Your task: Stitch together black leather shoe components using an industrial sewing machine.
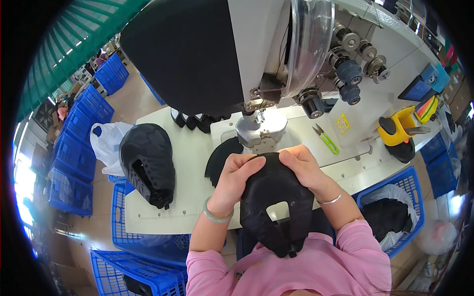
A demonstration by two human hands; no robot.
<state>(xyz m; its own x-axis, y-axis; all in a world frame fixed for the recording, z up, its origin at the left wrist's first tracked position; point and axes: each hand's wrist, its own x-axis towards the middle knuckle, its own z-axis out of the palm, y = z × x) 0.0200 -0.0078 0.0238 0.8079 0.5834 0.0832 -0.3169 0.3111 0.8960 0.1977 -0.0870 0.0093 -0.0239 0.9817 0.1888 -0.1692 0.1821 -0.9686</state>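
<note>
A black shoe upper (256,190) with a cut-out opening is stretched between my hands, in front of the sewing machine's metal post (261,129). My left hand (237,173) grips its far edge on the left, thumb on top. On the right, my right hand (300,166) pinches the same far edge, thumb on top. The fingers beneath are partly hidden. Close beside my left hand lies a black curved piece with a jagged edge (219,160). Farther left, more black shoe uppers (146,163) are stacked on the white table (192,207).
Green-handled thread snips (327,140) lie right of the post. A yellow and black holder (397,129) stands at the table's right end. Blue crates flank the table, one at right (418,197) holding black pieces. Tension knobs (349,73) and a black panel (182,54) overhang the work.
</note>
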